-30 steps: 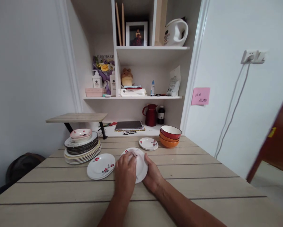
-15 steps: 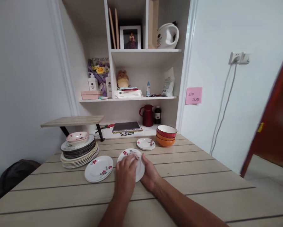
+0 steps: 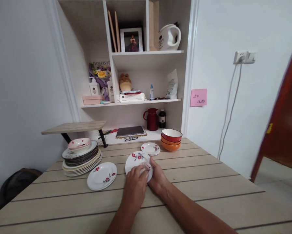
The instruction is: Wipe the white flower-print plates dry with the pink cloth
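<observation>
A white plate [image 3: 132, 164] with red flowers is tilted above the table, its right edge gripped by my right hand [image 3: 158, 178]. The thumb lies on the rim and the fingers are behind the plate. Over the lower part of its face, my left hand [image 3: 136, 185] presses a small bunched pale cloth [image 3: 147, 166] with bent fingers. To the left lie stacked flowered plates [image 3: 99, 175]. Small flowered plates [image 3: 150, 148] sit beyond my hands, beside a stack of red and orange bowls [image 3: 170, 144].
A taller stack of plates [image 3: 83, 166] topped by a pink-dotted bowl [image 3: 79, 144] stands at the left, near a small raised wooden stand [image 3: 74, 127]. Behind the table, a shelf unit holds a dark red jug [image 3: 152, 119], a laptop [image 3: 130, 130] and glasses [image 3: 131, 138].
My left hand has slid the cloth right and down across the plate. The plate has shifted slightly right and turned, with more of its flowers showing.
</observation>
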`<state>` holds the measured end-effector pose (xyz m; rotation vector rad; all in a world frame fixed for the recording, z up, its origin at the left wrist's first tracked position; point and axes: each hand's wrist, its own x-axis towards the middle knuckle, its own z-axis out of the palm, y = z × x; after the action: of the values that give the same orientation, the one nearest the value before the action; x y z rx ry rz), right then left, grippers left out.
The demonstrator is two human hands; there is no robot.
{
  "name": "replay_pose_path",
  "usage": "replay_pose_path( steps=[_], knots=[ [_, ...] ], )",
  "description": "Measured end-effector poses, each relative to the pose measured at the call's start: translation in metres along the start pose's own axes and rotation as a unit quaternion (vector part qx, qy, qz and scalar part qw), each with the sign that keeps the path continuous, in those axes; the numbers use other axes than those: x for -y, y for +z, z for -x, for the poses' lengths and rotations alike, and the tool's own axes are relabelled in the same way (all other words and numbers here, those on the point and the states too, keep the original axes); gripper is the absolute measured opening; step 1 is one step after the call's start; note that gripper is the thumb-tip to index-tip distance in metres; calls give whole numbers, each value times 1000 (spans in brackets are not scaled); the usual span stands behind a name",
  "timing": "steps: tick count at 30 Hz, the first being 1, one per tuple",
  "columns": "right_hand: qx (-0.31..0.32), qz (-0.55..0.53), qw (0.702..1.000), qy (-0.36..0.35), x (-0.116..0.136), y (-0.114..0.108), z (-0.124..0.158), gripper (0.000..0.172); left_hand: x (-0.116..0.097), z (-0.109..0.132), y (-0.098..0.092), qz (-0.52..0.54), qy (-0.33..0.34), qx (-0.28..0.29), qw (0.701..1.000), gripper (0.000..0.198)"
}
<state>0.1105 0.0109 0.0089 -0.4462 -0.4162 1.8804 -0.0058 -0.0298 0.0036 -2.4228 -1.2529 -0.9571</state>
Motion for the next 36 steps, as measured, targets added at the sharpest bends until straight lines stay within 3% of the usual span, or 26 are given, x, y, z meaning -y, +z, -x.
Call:
replay_pose_path(
  steps=[4, 7, 10, 14, 17, 23, 30, 36],
  knots=[
    [16, 15, 1000, 0, -7, 2, 0, 51, 25, 1, -1, -6, -92, -41, 995, 34],
    [10, 23, 1000, -3, -9, 3, -1, 49, 34, 2, -1, -27, -117, -57, 991, 32],
    [-1, 15, 1000, 0, -7, 2, -1, 48, 25, 2, 0, -44, -87, -55, 994, 33],
    [-17, 4, 1000, 14, -1, 2, 1, 51, -1, 1, 1, -25, 27, 2, 999, 35],
    [-39, 9, 999, 20, 2, 3, 4, 49, -11, 0, 1, -7, 60, 6, 998, 31],
    [-13, 17, 1000, 8, -3, 5, 1, 48, 6, -2, -1, 37, 27, -18, 999, 35],
    [7, 28, 1000, 0, -14, 4, -1, 46, 34, -2, 2, -15, -69, -90, 993, 33],
    [1, 26, 1000, -3, -13, 4, 0, 46, 21, -3, 4, -62, -57, -60, 995, 37]
  ],
)
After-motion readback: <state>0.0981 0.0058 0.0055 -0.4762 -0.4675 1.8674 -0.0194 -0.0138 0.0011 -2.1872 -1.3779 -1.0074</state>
